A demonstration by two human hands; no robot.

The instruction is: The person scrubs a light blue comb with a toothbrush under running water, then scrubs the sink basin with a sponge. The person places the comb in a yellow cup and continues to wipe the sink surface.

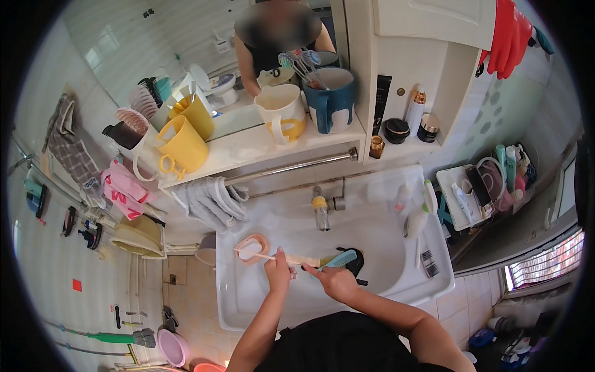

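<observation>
Over the left part of the white sink (396, 297), my left hand (278, 273) is closed around a pale peach rat-tail comb (302, 260). Its thin tail sticks out to the left and its wider part to the right. My right hand (338, 285) is curled at the comb's right part, index finger stretched toward it; whether it grips anything else is hidden. Just beyond the right hand, a light blue comb (341, 258) lies in the basin beside a black item (356, 265). Left of my hands stands a pink dish (253, 239) with something white inside.
The faucet (320, 211) rises at the sink's back. Bottles (416, 221) and a small brush (429, 263) rest on its right rim. Above is a shelf with yellow mugs (188, 146) and a blue mug (334, 102) of toothbrushes. A grey towel (214, 201) hangs below.
</observation>
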